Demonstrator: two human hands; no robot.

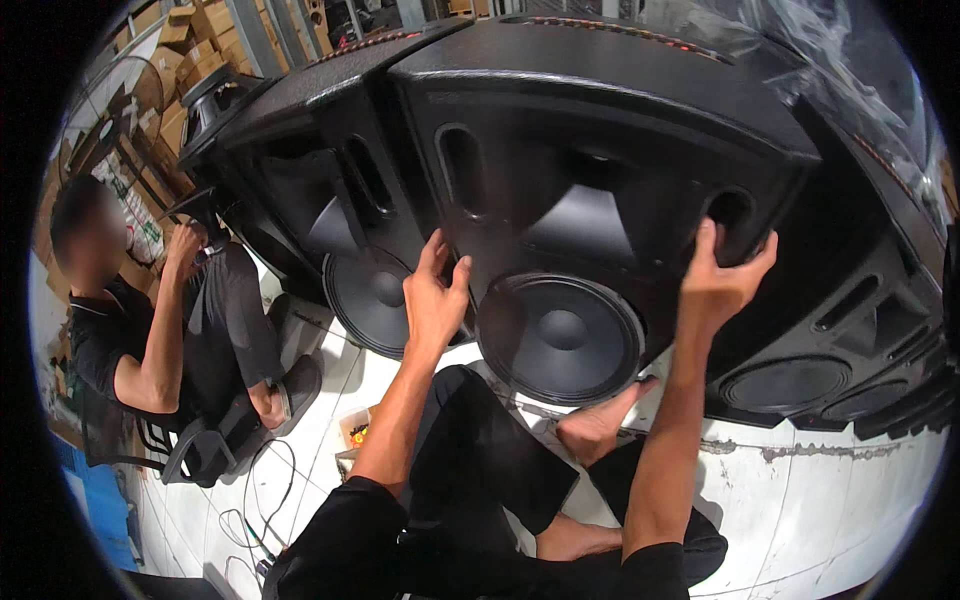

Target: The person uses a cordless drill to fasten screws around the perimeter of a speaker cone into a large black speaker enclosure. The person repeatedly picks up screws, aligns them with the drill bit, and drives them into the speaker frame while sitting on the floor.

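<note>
A large black loudspeaker cabinet [600, 130] stands tilted in front of me, its round woofer cone [560, 335] low in the middle and a horn opening above it. My left hand [433, 300] presses flat on the cabinet's lower left edge, fingers spread. My right hand [722, 275] hooks its fingers into the oval port hole on the cabinet's right side. My bare foot [600, 420] rests under the woofer, and my legs in dark trousers are folded below.
A second black cabinet [330, 150] with its own woofer [375, 300] leans on the left; more cabinets [850, 340] lie at right. A seated person [150, 330] is at the left. A small box of parts [357, 430] and cables [265, 500] lie on the white floor.
</note>
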